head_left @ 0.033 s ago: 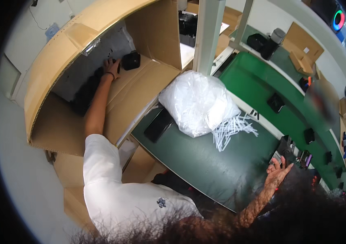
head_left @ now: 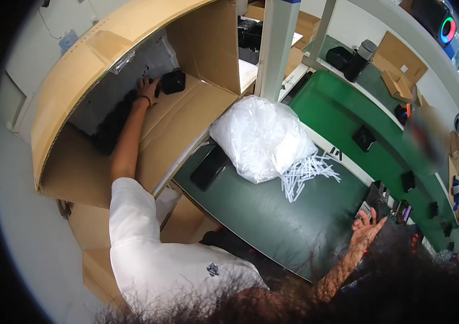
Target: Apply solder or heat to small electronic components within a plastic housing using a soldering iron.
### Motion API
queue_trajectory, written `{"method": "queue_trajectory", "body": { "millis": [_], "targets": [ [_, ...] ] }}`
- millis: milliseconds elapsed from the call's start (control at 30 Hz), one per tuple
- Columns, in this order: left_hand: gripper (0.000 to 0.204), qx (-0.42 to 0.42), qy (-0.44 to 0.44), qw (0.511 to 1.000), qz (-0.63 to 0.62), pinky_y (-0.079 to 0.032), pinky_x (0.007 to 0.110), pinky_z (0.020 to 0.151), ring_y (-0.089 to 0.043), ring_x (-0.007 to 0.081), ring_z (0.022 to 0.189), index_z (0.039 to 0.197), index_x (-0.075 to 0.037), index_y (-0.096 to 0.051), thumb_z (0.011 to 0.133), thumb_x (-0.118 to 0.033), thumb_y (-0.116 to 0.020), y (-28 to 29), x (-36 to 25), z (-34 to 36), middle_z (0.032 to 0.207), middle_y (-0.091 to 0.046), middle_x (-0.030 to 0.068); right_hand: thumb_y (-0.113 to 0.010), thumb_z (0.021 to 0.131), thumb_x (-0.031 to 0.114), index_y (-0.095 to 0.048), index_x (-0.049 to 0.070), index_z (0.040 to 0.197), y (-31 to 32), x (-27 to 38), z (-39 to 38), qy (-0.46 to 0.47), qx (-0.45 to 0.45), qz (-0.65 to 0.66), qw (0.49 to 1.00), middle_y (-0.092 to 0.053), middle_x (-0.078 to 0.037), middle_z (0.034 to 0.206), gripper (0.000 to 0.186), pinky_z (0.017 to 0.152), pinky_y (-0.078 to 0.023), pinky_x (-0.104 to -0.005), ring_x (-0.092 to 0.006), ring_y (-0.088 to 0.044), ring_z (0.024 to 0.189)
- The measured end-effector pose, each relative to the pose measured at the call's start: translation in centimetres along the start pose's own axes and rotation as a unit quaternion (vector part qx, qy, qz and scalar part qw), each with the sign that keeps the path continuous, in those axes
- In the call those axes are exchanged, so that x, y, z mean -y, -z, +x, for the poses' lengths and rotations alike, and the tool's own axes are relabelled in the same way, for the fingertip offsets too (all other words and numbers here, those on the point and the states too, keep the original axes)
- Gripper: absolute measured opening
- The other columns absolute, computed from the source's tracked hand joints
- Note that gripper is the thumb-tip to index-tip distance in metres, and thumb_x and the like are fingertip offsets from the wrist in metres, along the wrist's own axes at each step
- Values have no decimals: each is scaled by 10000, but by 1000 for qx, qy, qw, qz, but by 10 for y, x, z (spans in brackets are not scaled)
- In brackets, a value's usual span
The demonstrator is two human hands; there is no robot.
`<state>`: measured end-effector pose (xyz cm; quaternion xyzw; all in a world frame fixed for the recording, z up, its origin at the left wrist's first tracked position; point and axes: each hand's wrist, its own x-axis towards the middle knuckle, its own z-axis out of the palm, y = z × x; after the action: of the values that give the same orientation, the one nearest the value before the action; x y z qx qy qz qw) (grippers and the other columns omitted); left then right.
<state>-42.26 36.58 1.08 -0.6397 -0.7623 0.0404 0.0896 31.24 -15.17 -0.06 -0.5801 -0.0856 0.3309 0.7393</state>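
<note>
My left hand (head_left: pixel 148 92) reaches deep into a large cardboard box (head_left: pixel 181 127) on the left. Its fingers close around a small black part (head_left: pixel 157 88), whose kind I cannot make out. Right beside them sits a black boxy piece (head_left: pixel 174 81). A heap of black parts (head_left: pixel 111 127) lies along the box's inner side, partly behind my forearm. On the right, my right hand (head_left: pixel 367 229) is turned palm up, its fingers apart and loosely bent. It holds nothing and is close to a black device (head_left: pixel 376 201) with a pale label, at the bench edge.
A clear plastic bag (head_left: pixel 259 137) of white strips stands on the dark green bench (head_left: pixel 272 229), with loose white strips (head_left: pixel 307 175) spilling out. A black phone (head_left: pixel 210 166) lies left of it. Beyond runs a green conveyor belt (head_left: pixel 329 102) carrying black parts (head_left: pixel 364 138). A pale post (head_left: pixel 277 54) rises behind the bag.
</note>
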Motion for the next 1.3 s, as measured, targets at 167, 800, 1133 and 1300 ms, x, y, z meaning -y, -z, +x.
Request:
{"method": "queue_trajectory", "body": {
  "millis": [167, 800, 1133, 1300],
  "targets": [
    [1074, 22, -74, 997, -31, -304, 581, 1286, -245, 521, 1552, 1588, -283, -482, 647, -191, -993, -1, -14, 12, 1716, -284, 193, -493, 1074, 668, -534, 66, 1360, -1, -24, -36, -56, -29, 5, 998, -725, -150, 962, 668, 526, -481, -286, -183, -641, 626],
    [952, 126, -172, 975, -61, -360, 550, 1245, -409, 343, 1540, 1454, -163, -678, 608, -483, -974, 58, -74, -7, 1622, -499, 170, -626, 1082, 119, -610, 11, 1258, -85, -75, -153, -2, 240, -114, 964, -753, -139, 1049, 206, 692, -551, -268, -153, -709, 813],
    [531, -123, -492, 809, -298, -413, 566, 1189, -395, 498, 1458, 1132, -187, -784, 629, -184, -956, 190, -186, -404, 1529, -500, 167, -1052, 622, 285, -216, 114, 1712, -195, -48, -159, 213, 377, -82, 898, -341, -217, 1668, 1385, 1190, -433, -530, -383, -414, 1521],
    [914, -39, -565, 732, -380, -480, 519, 1139, -456, 433, 1383, 1493, -237, -602, 664, -8, -914, 146, -236, -451, 1569, -440, 166, -965, 622, 147, -608, 84, 1454, -116, -48, -143, 360, 319, -196, 855, -561, -171, 1394, 907, 1093, -495, -424, -344, -602, 1269]
  ]
}}
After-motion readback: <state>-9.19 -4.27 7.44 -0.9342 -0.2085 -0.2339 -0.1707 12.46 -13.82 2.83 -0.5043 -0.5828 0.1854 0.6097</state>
